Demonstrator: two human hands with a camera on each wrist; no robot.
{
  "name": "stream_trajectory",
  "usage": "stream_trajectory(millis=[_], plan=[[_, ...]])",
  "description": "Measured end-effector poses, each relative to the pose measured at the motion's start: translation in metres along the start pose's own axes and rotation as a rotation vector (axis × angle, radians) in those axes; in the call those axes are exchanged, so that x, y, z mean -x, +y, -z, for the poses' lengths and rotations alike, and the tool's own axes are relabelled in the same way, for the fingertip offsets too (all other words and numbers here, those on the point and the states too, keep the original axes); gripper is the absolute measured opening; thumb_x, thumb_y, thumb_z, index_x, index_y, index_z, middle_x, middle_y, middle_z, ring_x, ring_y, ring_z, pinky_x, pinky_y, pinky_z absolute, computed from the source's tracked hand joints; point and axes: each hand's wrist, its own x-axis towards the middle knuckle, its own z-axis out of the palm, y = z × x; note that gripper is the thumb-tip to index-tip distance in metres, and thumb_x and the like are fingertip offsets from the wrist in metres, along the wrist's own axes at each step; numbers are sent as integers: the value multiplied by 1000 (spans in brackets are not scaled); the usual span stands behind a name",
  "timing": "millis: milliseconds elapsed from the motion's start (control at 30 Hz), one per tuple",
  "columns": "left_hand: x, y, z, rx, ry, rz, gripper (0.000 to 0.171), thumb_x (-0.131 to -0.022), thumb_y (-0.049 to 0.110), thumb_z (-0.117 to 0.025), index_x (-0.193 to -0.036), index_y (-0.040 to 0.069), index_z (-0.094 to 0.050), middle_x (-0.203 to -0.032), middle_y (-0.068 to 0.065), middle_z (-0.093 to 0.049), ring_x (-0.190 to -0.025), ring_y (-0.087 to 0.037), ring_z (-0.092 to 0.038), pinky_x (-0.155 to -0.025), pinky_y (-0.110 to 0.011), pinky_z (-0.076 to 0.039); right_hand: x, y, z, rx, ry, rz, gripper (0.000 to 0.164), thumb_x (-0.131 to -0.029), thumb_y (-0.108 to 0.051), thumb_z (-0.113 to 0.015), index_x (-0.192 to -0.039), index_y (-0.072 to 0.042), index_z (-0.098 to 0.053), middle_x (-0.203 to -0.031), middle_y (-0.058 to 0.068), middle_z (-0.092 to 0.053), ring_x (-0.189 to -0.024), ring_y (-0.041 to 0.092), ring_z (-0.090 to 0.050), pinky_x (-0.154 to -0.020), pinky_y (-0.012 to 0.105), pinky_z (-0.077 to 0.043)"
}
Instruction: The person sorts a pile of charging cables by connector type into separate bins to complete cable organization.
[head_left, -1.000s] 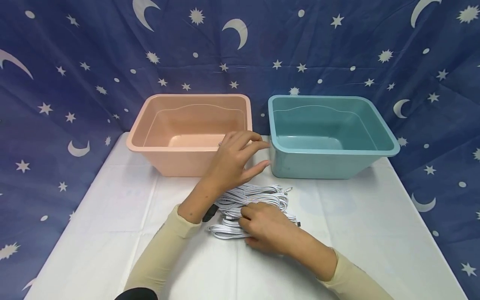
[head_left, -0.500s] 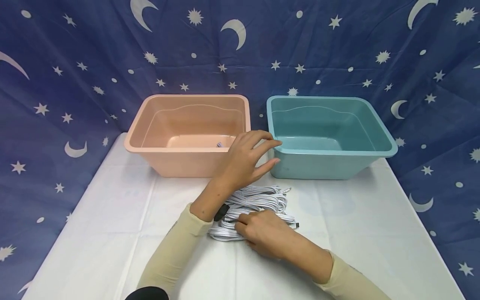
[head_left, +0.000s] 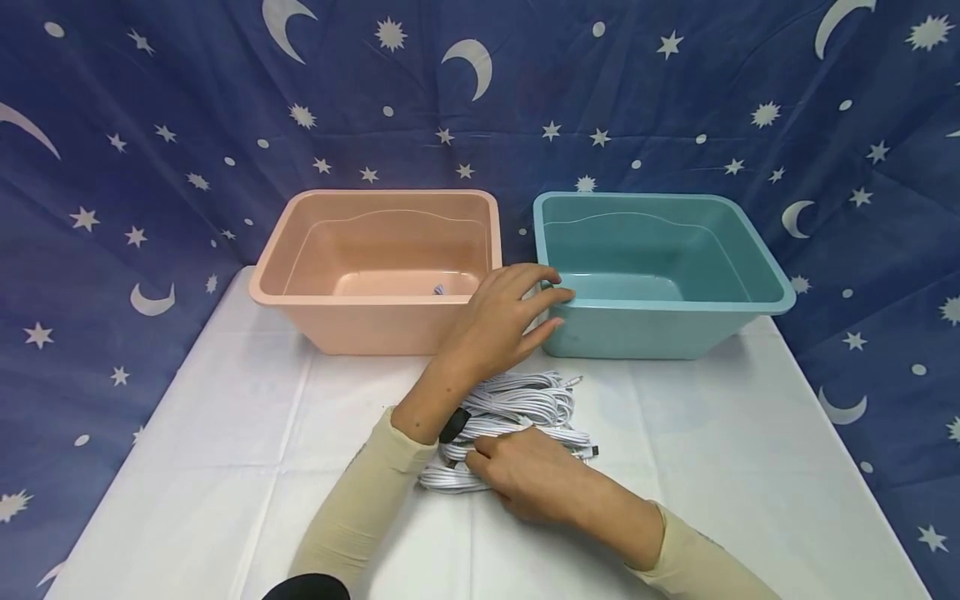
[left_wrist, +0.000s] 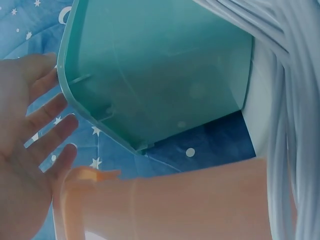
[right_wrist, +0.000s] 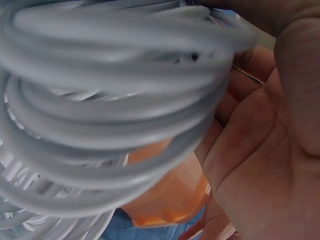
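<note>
Coiled white cables point(head_left: 528, 398) lie in a pile on the white cloth in the head view, a dark-ended plug point(head_left: 591, 452) showing at the right. My right hand point(head_left: 528, 475) grips a bundle at the near side of this pile. Close up in the right wrist view, thick cable loops point(right_wrist: 100, 120) pass between thumb and fingers, with some fingertips hidden. My left hand point(head_left: 498, 321) holds nothing; its fingers are spread and loosely bent. They reach the near left corner of the teal bin point(head_left: 675, 305); whether they touch it I cannot tell.
Left of the teal bin stands a peach bin point(head_left: 360, 323), with a small whitish piece point(head_left: 438, 290) visible on its floor. Both bins back onto a dark blue curtain point(head_left: 510, 100) with moons and stars. My left forearm crosses the pile's left side.
My left hand has moved right, from before the peach bin to the teal bin's corner. My right hand has shifted slightly left and nearer me, the near bundle moving with it.
</note>
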Motion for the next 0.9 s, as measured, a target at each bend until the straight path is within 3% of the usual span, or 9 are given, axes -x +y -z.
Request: stream_trajectory(millis=[233,533,900], plan=[[-5,4,-5,-28,-16,14,28,-104,27,-71,-132,22,-74,-134,-1,-66,-134,-21,-56,-120,-38,-40,1,-2,4,-12,-16,7,26,-78,-13,-83,-91,-18,-61,-82,-7,-58,-65,13,-62,-49,33,-49],[-7,2,-9,-38,25,14,24,-105,16,-69,-127,23,-77,-126,1,-69,-128,-19,-59,-109,-34,-48,4,-1,14,23,-23,28,23,-77,-12,-81,-88,-18,-63,-82,-8,-59,-65,12,-63,-50,32,-51],[-10,4,-10,-47,24,11,23,-105,14,-69,-124,21,-79,-123,0,-69,-126,-20,-60,-112,-31,-47,14,6,34,10,-16,12,26,-71,-7,-81,-84,-19,-62,-81,-9,-59,-66,11,-62,-54,29,-52]])
